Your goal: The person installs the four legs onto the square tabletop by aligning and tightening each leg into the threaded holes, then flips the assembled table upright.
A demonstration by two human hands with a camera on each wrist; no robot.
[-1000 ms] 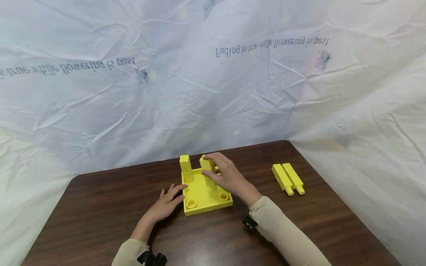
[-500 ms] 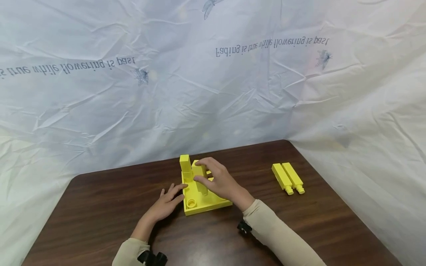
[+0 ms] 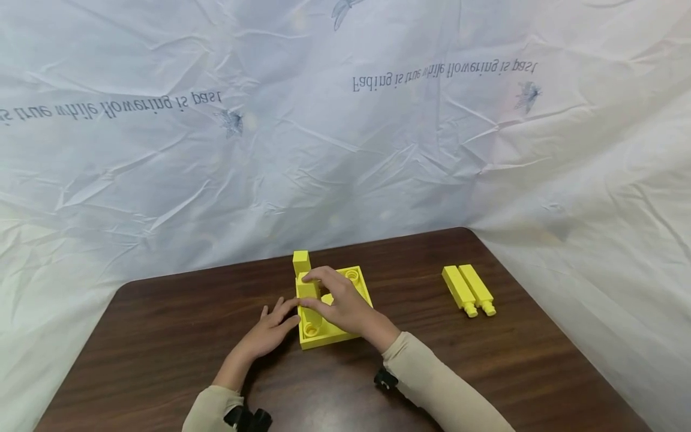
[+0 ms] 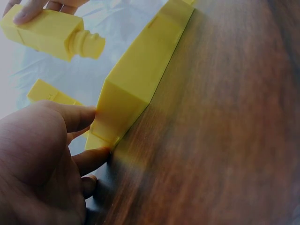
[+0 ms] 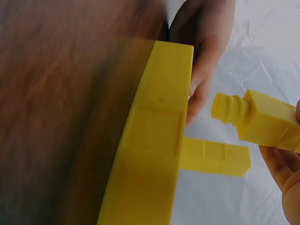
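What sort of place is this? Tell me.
Likely a curtained-off work corner, though what lies beyond is hidden: a yellow tray on a brown table, with a creased printed sheet behind.

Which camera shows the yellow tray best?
The head view: it looks down into the yellow tray and shows two round sockets, though the right hand hides part. The left wrist view shows only outer walls meeting at a corner; the right wrist view shows one outer side.
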